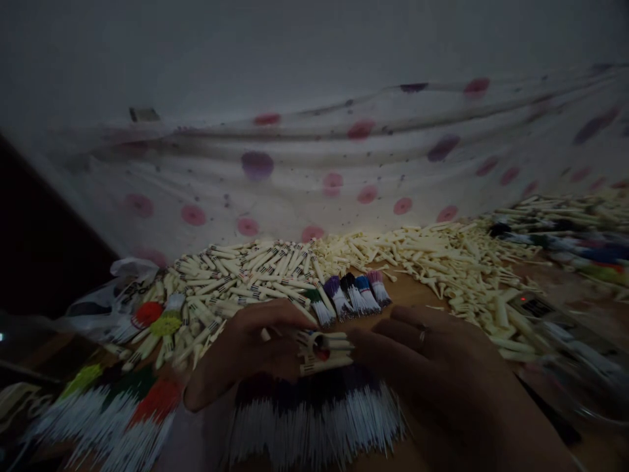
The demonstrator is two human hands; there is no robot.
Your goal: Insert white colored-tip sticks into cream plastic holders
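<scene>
My left hand (246, 351) is curled around a small bunch of cream pen barrels (327, 351) low in the middle of the view. My right hand (432, 351), with a ring on one finger, closes on the same bunch from the right. Beneath both hands lies a fan of thin white pen refills with dark tips (314, 413). Just beyond the hands stand small bundles of refills with purple, black, blue and pink tips (354, 292).
A long heap of cream pen barrels (422, 252) runs across the table against a dotted cloth (314, 170). Refill bundles with red, yellow and green tips (152, 314) lie at left beside a plastic bag (118, 282). A small device with a red display (535, 305) sits right.
</scene>
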